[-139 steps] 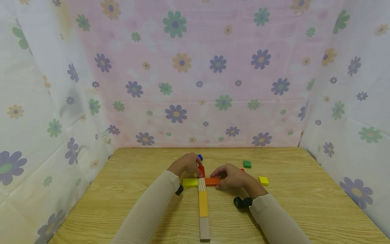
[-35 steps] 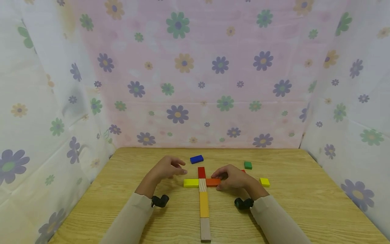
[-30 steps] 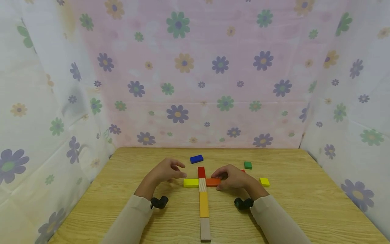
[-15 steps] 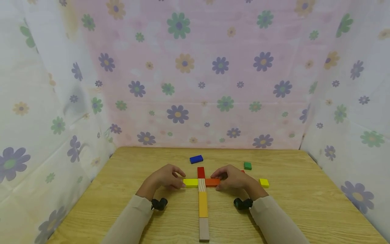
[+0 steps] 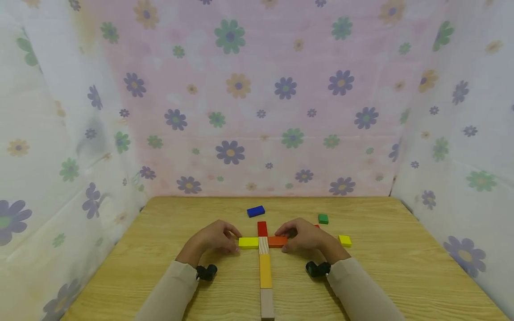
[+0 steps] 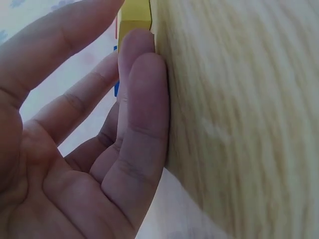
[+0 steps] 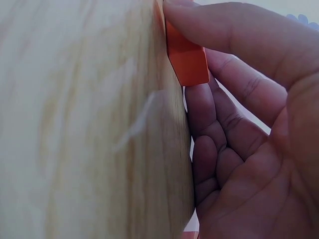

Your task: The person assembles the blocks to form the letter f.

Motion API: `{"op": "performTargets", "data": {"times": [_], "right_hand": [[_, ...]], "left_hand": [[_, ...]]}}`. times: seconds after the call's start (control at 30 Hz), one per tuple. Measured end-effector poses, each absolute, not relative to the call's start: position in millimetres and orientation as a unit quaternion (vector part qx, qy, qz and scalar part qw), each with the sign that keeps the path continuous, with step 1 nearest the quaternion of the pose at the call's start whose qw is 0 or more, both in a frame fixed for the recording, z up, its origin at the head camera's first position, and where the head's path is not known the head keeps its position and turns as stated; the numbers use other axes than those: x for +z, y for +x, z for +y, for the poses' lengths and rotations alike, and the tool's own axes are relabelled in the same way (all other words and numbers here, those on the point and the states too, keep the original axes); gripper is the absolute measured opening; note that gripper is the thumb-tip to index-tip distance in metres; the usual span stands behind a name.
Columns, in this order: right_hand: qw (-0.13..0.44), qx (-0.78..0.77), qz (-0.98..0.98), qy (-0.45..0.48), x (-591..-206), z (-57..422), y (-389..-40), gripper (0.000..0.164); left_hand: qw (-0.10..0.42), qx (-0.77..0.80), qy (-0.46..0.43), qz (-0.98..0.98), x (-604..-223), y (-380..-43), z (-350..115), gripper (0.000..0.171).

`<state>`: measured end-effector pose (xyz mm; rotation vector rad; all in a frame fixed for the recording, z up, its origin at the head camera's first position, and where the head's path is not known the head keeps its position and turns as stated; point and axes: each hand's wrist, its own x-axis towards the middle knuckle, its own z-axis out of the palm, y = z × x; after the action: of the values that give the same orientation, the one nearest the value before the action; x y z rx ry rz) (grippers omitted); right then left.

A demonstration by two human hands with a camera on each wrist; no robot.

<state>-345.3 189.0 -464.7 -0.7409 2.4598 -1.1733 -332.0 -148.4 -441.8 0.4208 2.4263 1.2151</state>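
On the left part of the desk (image 5: 160,223), the left hand (image 5: 213,236) curved about the outer end of the yellow block (image 5: 248,243), its fingers loosely parted and relaxed, with no firm hold to be seen. That block lay flat, parallel to the desk's far edge; it looked like painted wood, probably light, stiff and hard to damage, best taken by its long sides near the outer end. Closer to the far edge lay the blue block (image 5: 255,211), slightly askew. Down the middle, towards the near edge, ran the red block (image 5: 262,229), plain block (image 5: 263,245), amber block (image 5: 265,271) and pale block (image 5: 267,304), end to end; with smooth faces, they would likely slide at a nudge, so a gentle touch seemed wise. The orange block (image 5: 278,241) lay against the plain block's right side. The right hand (image 5: 303,234) held its outer end, thumb on the near side, fingers on the far side, parted only by its width: a sensible hold. Towards the right edge lay a partly hidden red piece (image 5: 317,226), the green block (image 5: 323,219) and the yellow square (image 5: 345,241).
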Motion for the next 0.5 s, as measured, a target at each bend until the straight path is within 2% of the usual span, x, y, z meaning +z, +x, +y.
{"op": "performTargets", "data": {"times": [0.5], "right_hand": [[0.157,-0.413,0.857,-0.266,-468.2,190.1,-349.0,0.036]], "left_hand": [[0.197,0.457,0.148,0.855,-443.0,-332.7,-150.9,0.034]]}}
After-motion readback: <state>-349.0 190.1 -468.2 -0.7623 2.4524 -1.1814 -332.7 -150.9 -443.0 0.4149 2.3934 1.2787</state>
